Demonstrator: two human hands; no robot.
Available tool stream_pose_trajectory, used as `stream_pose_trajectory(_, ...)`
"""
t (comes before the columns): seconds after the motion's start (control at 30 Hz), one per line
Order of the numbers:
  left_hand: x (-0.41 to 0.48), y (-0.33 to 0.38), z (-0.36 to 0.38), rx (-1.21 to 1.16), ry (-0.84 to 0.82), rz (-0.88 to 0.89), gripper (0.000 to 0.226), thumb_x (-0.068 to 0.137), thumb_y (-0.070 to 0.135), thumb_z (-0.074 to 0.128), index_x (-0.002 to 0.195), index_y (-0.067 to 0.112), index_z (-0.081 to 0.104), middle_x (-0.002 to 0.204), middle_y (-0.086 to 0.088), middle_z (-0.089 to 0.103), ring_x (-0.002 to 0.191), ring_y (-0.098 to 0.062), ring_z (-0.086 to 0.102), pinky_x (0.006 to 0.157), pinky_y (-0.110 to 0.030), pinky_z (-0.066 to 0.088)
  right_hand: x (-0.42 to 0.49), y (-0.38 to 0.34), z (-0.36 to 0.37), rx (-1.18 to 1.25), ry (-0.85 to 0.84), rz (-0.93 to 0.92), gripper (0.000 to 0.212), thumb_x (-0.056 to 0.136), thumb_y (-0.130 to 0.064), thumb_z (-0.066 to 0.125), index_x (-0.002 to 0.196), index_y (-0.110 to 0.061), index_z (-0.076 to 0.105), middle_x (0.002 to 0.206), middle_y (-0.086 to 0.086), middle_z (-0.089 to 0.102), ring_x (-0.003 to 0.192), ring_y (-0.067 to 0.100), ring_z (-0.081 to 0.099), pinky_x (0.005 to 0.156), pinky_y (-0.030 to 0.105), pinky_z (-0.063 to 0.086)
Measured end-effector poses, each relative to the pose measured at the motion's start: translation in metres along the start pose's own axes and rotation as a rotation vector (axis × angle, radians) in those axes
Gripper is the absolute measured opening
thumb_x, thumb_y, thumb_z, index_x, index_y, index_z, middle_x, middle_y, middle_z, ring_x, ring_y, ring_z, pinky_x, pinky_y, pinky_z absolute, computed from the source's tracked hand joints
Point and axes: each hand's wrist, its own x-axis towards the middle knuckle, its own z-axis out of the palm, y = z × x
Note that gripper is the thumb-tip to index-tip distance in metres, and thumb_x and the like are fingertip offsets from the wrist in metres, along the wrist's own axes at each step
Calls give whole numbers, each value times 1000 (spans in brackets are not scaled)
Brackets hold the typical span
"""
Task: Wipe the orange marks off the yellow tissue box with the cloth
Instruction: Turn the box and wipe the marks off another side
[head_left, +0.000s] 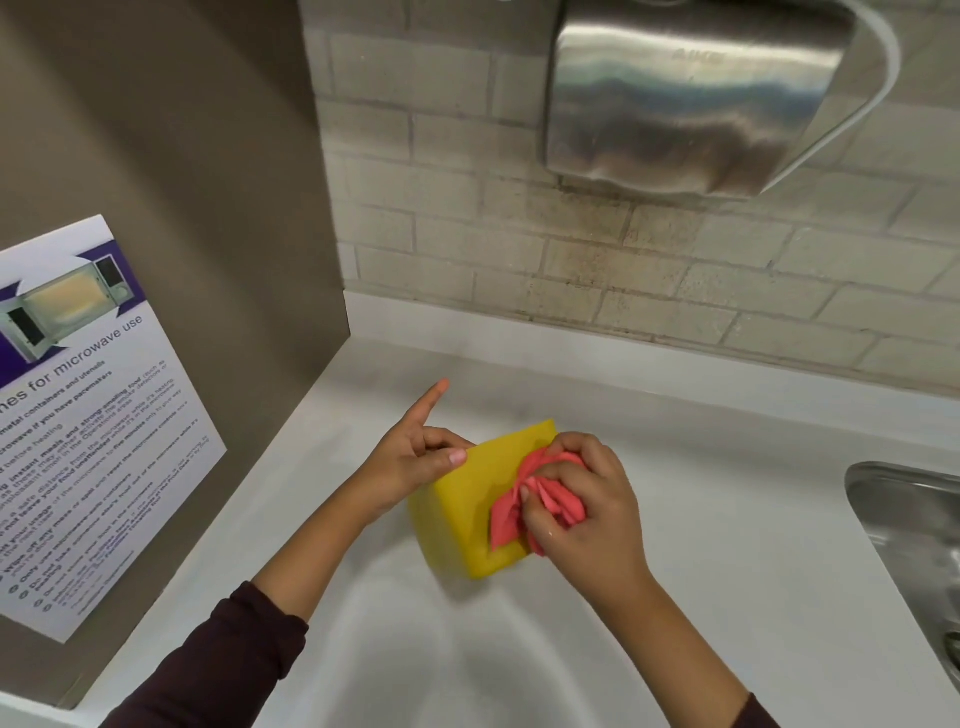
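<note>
The yellow tissue box sits tilted on the white counter, near the middle of the view. My left hand grips its far left end, thumb on top and index finger pointing away. My right hand clutches a bunched pinkish-red cloth and presses it onto the right part of the box's top. The cloth and hand hide that part of the box. No orange marks show on the visible yellow surface.
A steel sink is set into the counter at the right edge. A brown panel with a microwave-use poster stands at the left. A steel wall-mounted unit hangs on the brick wall above.
</note>
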Motion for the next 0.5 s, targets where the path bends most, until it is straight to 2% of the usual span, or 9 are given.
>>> stream_pose_trajectory(0.1, 0, -1, 1, -11, 18, 5, 78, 86, -3, 55, 148, 21, 14, 84, 2, 72, 85, -12, 65, 91, -28, 45, 7, -10, 14, -8, 15, 30, 21, 77, -33, 64, 79, -13, 70, 100, 0, 58, 92, 17, 55, 80, 24, 43)
stream_pose_trajectory(0.17, 0, -2, 2, -25, 6, 9, 77, 87, -2, 54, 148, 23, 14, 82, 5, 72, 84, -10, 66, 88, -23, 48, 6, -18, 23, -7, -20, -20, 18, 77, -33, 67, 83, -17, 70, 102, 0, 57, 95, 14, 53, 83, 21, 41)
stream_pose_trajectory(0.23, 0, -3, 1, -41, -8, 15, 75, 88, 0, 53, 147, 24, 13, 81, 7, 72, 81, -6, 67, 79, -16, 49, 3, -25, 31, 26, -72, -68, 16, 75, -31, 70, 88, -21, 70, 106, -1, 56, 98, 14, 53, 86, 26, 43)
stream_pose_trajectory(0.33, 2, -3, -1, -52, -12, 16, 74, 89, 3, 52, 148, 24, 12, 85, 2, 71, 77, -6, 67, 74, -14, 49, -1, -32, 35, 16, -103, -109, 19, 75, -32, 73, 93, -26, 71, 105, 0, 55, 98, 17, 53, 82, 35, 47)
stream_pose_trajectory(0.43, 3, -4, -2, -57, -10, 17, 76, 89, 1, 51, 148, 24, 10, 82, 4, 72, 76, -7, 67, 74, -14, 49, -1, -37, 31, -75, -142, -170, 23, 75, -34, 73, 96, -25, 73, 96, 3, 56, 88, 20, 54, 74, 36, 47)
stream_pose_trajectory(0.5, 4, -4, -3, -48, -1, 12, 78, 88, 0, 52, 148, 24, 8, 86, -3, 71, 76, -7, 67, 74, -14, 49, -2, -41, 29, -146, -197, -215, 22, 74, -36, 74, 94, -25, 73, 94, 6, 57, 83, 23, 54, 70, 36, 47)
